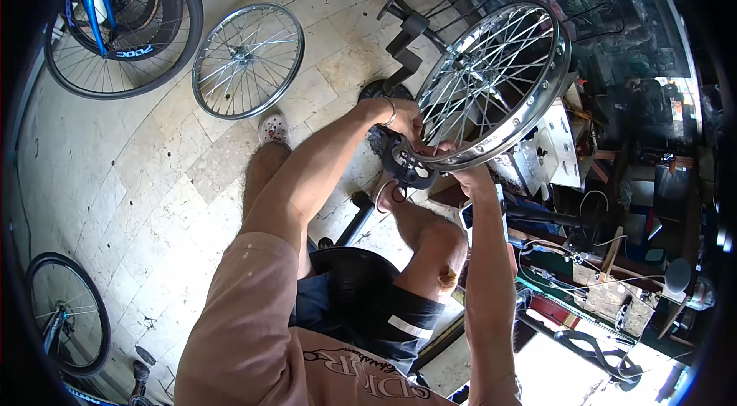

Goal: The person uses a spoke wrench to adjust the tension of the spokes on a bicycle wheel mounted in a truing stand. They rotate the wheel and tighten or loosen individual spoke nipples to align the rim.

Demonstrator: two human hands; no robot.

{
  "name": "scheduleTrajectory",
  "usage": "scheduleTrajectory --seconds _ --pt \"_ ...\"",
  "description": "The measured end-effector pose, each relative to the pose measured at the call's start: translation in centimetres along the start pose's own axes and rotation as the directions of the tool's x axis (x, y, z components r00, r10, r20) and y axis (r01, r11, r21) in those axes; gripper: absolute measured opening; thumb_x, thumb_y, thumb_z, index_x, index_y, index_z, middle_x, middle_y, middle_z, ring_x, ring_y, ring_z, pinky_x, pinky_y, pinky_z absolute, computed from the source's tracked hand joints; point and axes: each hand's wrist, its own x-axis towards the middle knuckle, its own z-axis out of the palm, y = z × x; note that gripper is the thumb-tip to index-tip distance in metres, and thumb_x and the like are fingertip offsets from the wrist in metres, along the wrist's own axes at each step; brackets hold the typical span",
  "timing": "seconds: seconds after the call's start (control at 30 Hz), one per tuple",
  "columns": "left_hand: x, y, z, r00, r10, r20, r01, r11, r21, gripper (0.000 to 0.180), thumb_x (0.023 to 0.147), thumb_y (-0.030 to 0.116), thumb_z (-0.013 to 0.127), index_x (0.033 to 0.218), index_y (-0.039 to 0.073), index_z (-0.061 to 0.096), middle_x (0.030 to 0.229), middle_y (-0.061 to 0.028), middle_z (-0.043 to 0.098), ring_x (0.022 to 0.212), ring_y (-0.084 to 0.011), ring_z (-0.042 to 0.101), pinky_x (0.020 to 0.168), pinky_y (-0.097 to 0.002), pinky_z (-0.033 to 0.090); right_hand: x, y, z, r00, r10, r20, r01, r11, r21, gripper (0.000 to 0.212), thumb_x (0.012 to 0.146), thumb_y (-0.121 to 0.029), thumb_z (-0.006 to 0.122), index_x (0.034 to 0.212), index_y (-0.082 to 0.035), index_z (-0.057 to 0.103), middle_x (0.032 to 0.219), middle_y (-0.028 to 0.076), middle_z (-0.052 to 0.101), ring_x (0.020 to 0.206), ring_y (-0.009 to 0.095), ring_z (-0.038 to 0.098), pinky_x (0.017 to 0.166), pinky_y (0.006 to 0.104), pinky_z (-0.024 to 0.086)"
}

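A spoked bicycle wheel [495,91] with a shiny silver rim and no tyre is tilted in front of me, held at its hub by a dark metal stand [407,41]. My left hand [404,120] is at the wheel's near left edge, fingers curled in by the rim and spokes; whatever they pinch is too small to make out. My right hand [467,174] wraps the near part of the rim from below, its fingertips showing inside among the spokes. Just under the rim, between my hands, is a dark round part with holes [411,166].
Another bare wheel [248,60] rests on the tiled floor at the far left. Beyond it is a blue-framed bicycle with a black-tyred wheel [192,14]. One more tyred wheel [67,314] is at the lower left. A cluttered workbench [614,291] with tools and cables lines the right side.
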Motion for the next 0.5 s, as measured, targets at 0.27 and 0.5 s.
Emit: scheduleTrajectory --seconds 0.27,0.5 --pt "-3.7 8.0 0.7 0.959 0.028 -0.283 0.171 0.741 0.65 0.015 0.075 0.014 0.062 0.075 0.0 0.067 0.071 -0.017 0.065 0.068 -0.0265 0.066 0.058 -0.036 0.053 0.8 2.7 0.6 0.989 -0.144 0.041 0.133 0.969 0.207 0.03 0.068 0.005 0.071 0.097 0.001 0.062 0.091 0.006 0.064 0.083 0.014 0.06 0.072 0.0256 0.048" --pt "-3.9 6.4 -0.5 0.954 0.013 -0.299 0.165 0.81 0.563 0.011 0.069 0.005 0.057 0.073 0.009 0.067 0.07 -0.0115 0.065 0.063 -0.0313 0.062 0.056 -0.0385 0.05 0.4 0.8 0.4 0.994 -0.071 0.08 0.053 0.975 0.215 0.025 0.07 -0.001 0.071 0.095 0.0 0.064 0.086 0.003 0.064 0.077 0.011 0.058 0.066 0.0245 0.047"
